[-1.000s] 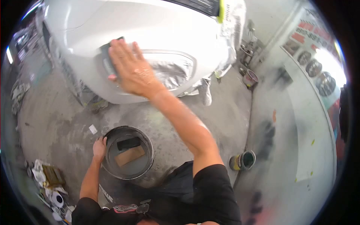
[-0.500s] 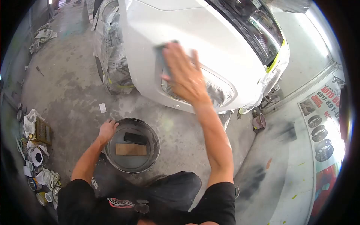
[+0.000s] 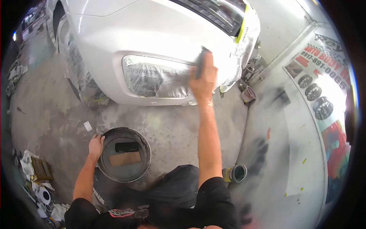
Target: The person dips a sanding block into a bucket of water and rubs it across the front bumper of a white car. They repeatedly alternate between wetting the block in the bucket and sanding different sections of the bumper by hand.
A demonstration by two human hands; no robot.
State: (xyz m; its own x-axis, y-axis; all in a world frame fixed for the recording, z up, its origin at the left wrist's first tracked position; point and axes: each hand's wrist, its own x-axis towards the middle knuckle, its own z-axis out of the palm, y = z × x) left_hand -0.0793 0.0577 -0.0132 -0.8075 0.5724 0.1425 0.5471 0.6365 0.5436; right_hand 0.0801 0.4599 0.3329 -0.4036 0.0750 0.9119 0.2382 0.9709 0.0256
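My right hand (image 3: 204, 81) is raised against the rear bumper of the silver-white car (image 3: 160, 34). It holds a dark piece of sandpaper (image 3: 201, 63), slightly blurred, near the right end of the masked recess. Newspaper masking (image 3: 158, 81) fills that recess. Lower left, the fingers of my left hand (image 3: 96, 145) are hooked over the rim of a round dark basin (image 3: 148, 162) on the floor. Within the basin lie a black block (image 3: 127, 147) and a brown rectangular piece (image 3: 125, 158), in shallow greyish water.
A can (image 3: 235, 174) stands beside my right elbow. A pail (image 3: 248, 94) sits near the wall under a printed banner (image 3: 319, 82). At left are a wooden crate (image 3: 42, 168) and tape rolls (image 3: 44, 195). A small white paper (image 3: 87, 126) lies on the concrete floor.
My right hand has moved right across the bumper and turned, so the sandpaper's edge shows. The view has swung right. My left hand stays on the basin rim.
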